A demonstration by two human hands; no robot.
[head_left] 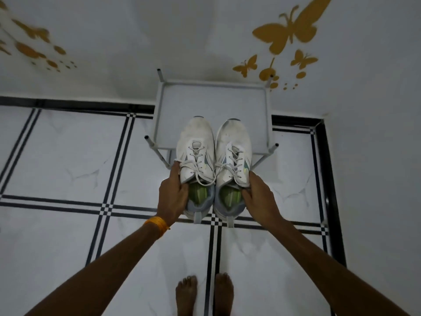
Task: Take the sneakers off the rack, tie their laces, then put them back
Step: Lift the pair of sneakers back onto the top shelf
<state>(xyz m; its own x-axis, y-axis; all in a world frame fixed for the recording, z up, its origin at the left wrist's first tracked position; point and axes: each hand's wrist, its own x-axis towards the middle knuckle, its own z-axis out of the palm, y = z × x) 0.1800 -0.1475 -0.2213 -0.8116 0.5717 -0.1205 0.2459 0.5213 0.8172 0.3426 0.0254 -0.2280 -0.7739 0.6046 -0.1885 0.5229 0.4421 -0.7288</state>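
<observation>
Sneakers are in hand, one per hand, held side by side with toes pointing away over the near edge of the rack (213,103). The left hand (174,193) is clamped on the outer side and collar of the left sneaker (196,153); the right hand (257,195) is clamped likewise on the right sneaker (234,151). Each grip is pressed together on its shoe, thumb at the collar and fingers on the outer wall.

Progress is hard to fix from this one view. The laces (205,172) run through the eyelets, and loose ends trail over the tongues toward the green insoles; no finished bow can be made out, so they look untied, though blur makes that uncertain. If so, the pair is only just coming off the rack and the tying and the return are both still to do. If the knots are there but hidden, this would be the return itself.

The rack's top shelf is a pale panel in a thin white tube frame, bare beyond the toes. It stands against a white wall with gold butterfly decals (287,33), on a white tiled floor (68,156) with black line borders. Bare feet (205,293) stand at the near edge, and an orange band (157,224) circles the left wrist.
</observation>
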